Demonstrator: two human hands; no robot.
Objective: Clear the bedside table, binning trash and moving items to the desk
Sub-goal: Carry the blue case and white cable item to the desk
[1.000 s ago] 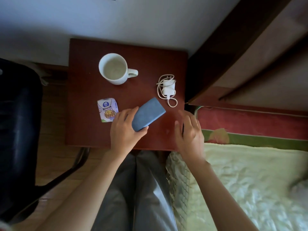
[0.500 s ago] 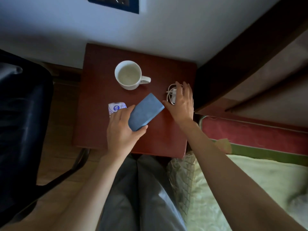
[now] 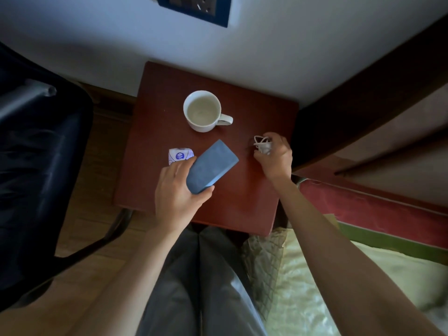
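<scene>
My left hand grips a flat blue case and holds it tilted just above the red-brown bedside table. At the table's right side my right hand has its fingers curled round a white charger with its coiled cable; only loops of cable and part of the plug show. A white mug stands upright at the back middle, handle to the right. Left of the blue case lies a small white and purple wrapper, partly covered by my left hand.
A black office chair stands to the left on a wooden floor. The dark bed frame and a red mattress edge with pale bedding border the table on the right. My legs are right below the table's near edge. A blue wall socket is above.
My right hand reached from the table's near edge to the charger and closed round it. The left hand keeps hold of the blue case. The view has shifted so the table sits further right.
</scene>
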